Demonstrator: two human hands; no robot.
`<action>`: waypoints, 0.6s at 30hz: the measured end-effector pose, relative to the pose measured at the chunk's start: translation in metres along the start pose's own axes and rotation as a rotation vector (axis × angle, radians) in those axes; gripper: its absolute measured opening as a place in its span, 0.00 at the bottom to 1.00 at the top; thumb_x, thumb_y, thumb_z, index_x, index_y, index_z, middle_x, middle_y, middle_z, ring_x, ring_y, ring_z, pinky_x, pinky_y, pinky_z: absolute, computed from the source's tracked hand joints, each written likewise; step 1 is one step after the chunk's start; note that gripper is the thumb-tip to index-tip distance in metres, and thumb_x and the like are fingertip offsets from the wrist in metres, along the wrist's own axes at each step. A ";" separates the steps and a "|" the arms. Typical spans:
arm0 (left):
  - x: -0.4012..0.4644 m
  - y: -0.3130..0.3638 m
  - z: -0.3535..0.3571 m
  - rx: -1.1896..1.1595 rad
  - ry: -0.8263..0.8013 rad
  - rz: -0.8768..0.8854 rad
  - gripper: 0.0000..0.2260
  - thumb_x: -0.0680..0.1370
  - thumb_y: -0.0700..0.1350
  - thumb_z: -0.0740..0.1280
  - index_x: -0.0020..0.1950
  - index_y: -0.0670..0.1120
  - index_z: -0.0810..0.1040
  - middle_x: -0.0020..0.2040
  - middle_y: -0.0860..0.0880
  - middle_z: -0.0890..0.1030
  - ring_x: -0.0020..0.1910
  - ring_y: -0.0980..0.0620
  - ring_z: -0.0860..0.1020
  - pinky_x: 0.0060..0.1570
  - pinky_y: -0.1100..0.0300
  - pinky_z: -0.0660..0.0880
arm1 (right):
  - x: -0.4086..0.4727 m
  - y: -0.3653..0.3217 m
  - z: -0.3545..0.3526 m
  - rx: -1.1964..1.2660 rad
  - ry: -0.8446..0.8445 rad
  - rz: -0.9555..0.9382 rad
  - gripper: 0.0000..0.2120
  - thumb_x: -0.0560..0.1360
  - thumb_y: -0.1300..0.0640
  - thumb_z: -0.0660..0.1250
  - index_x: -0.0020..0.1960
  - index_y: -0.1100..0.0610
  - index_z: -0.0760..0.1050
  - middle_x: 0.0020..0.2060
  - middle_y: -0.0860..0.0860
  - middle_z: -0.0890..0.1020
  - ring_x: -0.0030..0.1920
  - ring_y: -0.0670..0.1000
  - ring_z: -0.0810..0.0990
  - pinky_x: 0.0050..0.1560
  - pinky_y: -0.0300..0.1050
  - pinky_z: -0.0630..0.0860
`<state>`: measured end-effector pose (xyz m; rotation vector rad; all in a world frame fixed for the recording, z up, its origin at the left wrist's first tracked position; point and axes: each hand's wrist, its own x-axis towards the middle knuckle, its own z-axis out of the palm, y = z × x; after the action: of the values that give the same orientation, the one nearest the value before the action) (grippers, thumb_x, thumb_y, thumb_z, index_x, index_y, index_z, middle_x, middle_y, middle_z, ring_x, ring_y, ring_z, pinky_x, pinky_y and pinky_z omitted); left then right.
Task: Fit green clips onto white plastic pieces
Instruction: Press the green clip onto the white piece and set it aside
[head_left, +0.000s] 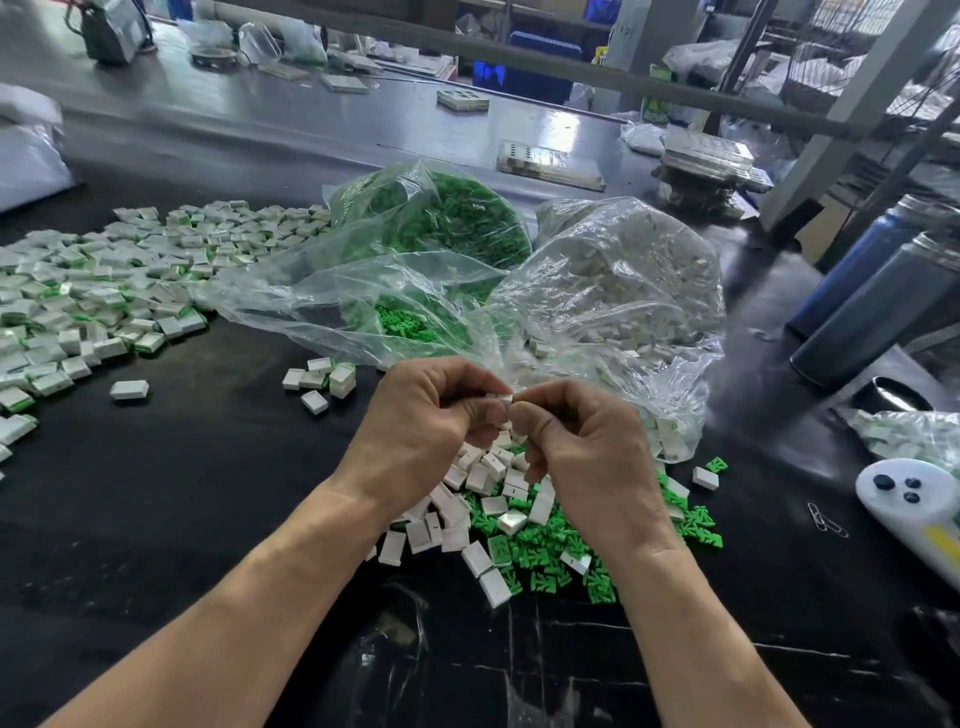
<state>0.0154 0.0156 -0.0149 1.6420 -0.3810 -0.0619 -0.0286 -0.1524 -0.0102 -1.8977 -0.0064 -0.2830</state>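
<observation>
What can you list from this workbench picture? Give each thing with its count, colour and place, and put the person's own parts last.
assembled pieces: many, white with green, spread far left
loose white pieces: many, white, pile under the hands
loose green clips: many, green, mixed into that pile
bag of green clips: one, clear plastic, centre back
bag of white pieces: one, clear plastic, right of it
bottles: two, dark, far right
paper clips: a few, metal, right
table: one, black
white piece: one, pinched between both hands' fingers
left hand: one, centre
right hand: one, centre
</observation>
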 end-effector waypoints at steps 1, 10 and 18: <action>0.000 0.000 0.001 -0.001 0.003 -0.003 0.07 0.78 0.33 0.73 0.47 0.44 0.85 0.40 0.47 0.87 0.37 0.50 0.85 0.41 0.61 0.83 | 0.000 0.000 0.001 0.008 0.015 0.003 0.06 0.78 0.60 0.74 0.45 0.51 0.83 0.33 0.51 0.84 0.30 0.49 0.80 0.31 0.48 0.82; 0.000 0.001 0.006 -0.057 0.015 0.000 0.03 0.79 0.38 0.72 0.51 0.43 0.85 0.43 0.47 0.87 0.40 0.51 0.84 0.43 0.60 0.83 | -0.001 0.005 0.006 0.056 0.121 -0.016 0.07 0.78 0.62 0.74 0.48 0.50 0.85 0.37 0.51 0.86 0.33 0.49 0.81 0.35 0.50 0.83; 0.001 0.001 0.004 -0.094 -0.042 -0.102 0.04 0.79 0.42 0.72 0.51 0.44 0.86 0.44 0.43 0.86 0.39 0.48 0.81 0.42 0.56 0.81 | 0.001 0.009 0.000 0.046 0.123 -0.067 0.11 0.78 0.65 0.72 0.52 0.50 0.85 0.42 0.49 0.86 0.39 0.50 0.84 0.40 0.44 0.82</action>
<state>0.0149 0.0118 -0.0141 1.5687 -0.3217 -0.1885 -0.0266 -0.1552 -0.0187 -1.8339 0.0064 -0.4408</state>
